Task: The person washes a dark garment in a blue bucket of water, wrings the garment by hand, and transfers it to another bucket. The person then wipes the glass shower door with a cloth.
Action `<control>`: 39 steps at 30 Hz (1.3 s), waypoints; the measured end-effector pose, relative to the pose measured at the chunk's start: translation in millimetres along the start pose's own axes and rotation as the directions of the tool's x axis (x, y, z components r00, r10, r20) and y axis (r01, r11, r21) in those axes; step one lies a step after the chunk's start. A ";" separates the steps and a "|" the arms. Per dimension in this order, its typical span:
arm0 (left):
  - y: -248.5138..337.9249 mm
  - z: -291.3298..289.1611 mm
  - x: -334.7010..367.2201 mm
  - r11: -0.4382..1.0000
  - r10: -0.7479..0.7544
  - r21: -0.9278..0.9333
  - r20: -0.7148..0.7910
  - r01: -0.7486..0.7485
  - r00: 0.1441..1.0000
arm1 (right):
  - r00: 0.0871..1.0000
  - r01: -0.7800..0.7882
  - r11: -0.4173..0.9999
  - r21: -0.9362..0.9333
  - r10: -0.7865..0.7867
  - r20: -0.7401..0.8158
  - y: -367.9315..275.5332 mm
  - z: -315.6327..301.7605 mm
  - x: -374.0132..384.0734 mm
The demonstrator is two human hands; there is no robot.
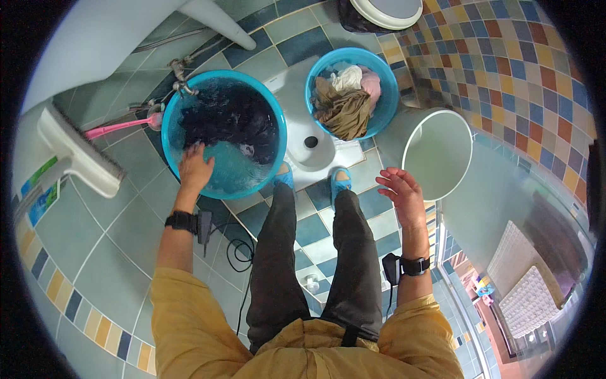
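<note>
In a round blue tub [282, 136] on the left, dark cloth [230, 117] lies soaking in water. My left hand [196, 167] is over the tub's near left rim, its fingers stretched toward the cloth; whether the fingertips touch it I cannot tell. It holds nothing that shows. My right hand [404, 189] hangs in the air with its fingers loosely curled and apart, holding nothing. Nearest to it is a tall whitish bucket [435, 151] with a pale inside. A second, smaller blue tub [392, 95] holds brown cloth [344, 107], white cloth [347, 78] and pink cloth [371, 88].
A white squat toilet [315, 155] lies between the tubs, my feet at its near edge. A tap [182, 79] reaches over the large tub's rim. Left of it are a pink-handled brush [120, 126] and a white floor brush [82, 155]. A lidded bin [385, 12] stands at the back.
</note>
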State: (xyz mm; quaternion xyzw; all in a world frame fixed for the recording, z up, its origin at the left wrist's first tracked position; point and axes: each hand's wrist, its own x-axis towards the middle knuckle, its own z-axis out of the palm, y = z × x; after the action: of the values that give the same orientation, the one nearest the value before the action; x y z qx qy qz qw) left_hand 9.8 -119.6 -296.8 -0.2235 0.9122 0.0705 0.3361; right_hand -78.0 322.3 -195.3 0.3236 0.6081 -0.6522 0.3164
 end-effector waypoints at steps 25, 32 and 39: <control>-52.0 209.2 -236.9 0.957 -0.278 0.220 0.517 0.188 0.810 | 0.971 0.149 0.943 -0.297 -0.082 0.226 68.5 -53.3 59.1; -14.7 235.0 -157.9 1.000 0.026 -0.001 0.287 -0.027 0.958 | 0.916 0.369 0.825 -0.429 -0.244 0.319 73.0 -52.3 102.2; 16.2 261.0 -44.7 0.971 0.116 -0.156 -0.352 -0.180 0.929 | 0.853 0.496 0.756 -0.427 -0.333 0.401 67.2 -68.4 114.8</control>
State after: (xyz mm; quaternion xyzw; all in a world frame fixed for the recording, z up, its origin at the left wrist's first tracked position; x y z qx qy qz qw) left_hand 184.4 -16.3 -467.7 -0.1930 0.9602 0.1409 0.1445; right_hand -89.1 384.4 -331.0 -0.0210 0.7612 -0.5604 0.3257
